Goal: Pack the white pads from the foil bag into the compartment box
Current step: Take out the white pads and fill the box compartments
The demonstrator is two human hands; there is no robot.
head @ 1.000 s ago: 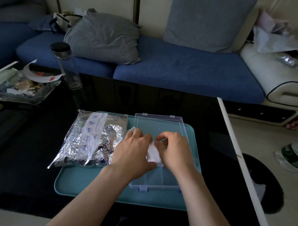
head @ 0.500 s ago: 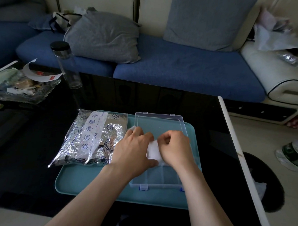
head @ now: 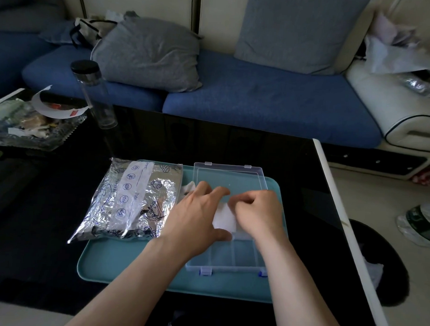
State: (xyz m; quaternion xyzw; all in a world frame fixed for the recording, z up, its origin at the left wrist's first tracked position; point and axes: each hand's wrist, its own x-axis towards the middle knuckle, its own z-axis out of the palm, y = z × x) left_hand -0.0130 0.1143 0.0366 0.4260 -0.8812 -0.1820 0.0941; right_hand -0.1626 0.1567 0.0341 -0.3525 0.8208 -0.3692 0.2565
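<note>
- The white pad point(head: 225, 218) is held between both hands over the far half of the compartment box point(head: 232, 257). I cannot tell which compartment it is over, because the hands cover that part.
- The left hand point(head: 197, 218) lies across the pad's left side. Its fingers stretch over the top and its thumb hooks along the near edge, so it grips the pad.
- The right hand point(head: 258, 213) has curled fingers and pinches the pad's right edge.
- The pad looks thin, soft and very light. Held by one corner it would probably droop or fold, so two opposite edges, as here, seem the best hold.
- It does not look fragile or slippery. It may spring up once let go, so pressing flat fingertips on its middle should seat it.
- The box is clear, light plastic and lies on the teal tray point(head: 122, 264) on the black surface point(head: 49, 205). Its lid point(head: 230, 178) is folded back flat. A hard push could slide the box, so gentle pressure seems wise.
- The foil bag point(head: 132, 199) lies just beside the box on the left, crinkled and shiny. It is likely slick, so one hand should steady it while the other draws out pads.
- A second white piece point(head: 188, 187) shows between the bag and the left hand. It is probably another pad.
</note>
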